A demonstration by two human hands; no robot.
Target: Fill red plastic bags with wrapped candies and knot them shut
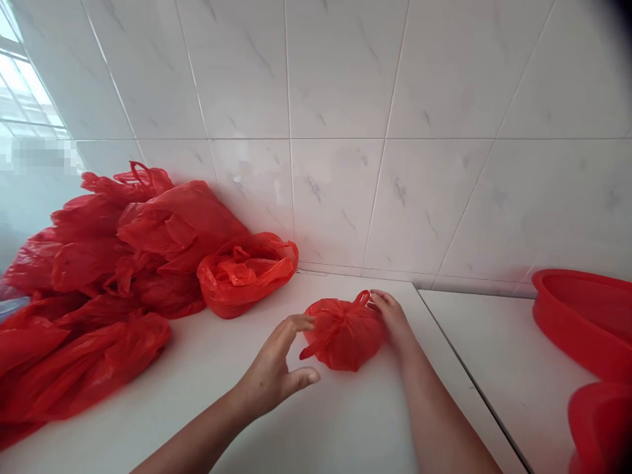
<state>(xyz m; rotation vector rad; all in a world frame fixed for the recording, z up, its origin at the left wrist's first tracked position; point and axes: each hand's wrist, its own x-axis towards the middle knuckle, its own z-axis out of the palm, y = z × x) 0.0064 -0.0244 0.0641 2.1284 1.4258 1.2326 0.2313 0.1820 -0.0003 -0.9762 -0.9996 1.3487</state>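
Note:
A tied red plastic bag [345,336], rounded and bunched at its top, rests on the white table in front of me. One handle loop stands up at its top right, and a loose end sticks out at its lower left. My left hand [279,362] is at the bag's left side, thumb and fingers spread apart with nothing between them. Against the right side is my right hand [392,316], its fingers loosely curved beside the handle loop and not visibly gripping it. Its thumb is hidden. What the bag holds cannot be made out.
Many red plastic bags [168,230] are heaped at the left along the tiled wall [340,197]. An open-topped red bag [247,273] sits at the heap's right end. Beyond a seam in the white tabletop [474,342], a red basin [582,329] and another red container [600,421] stand at right.

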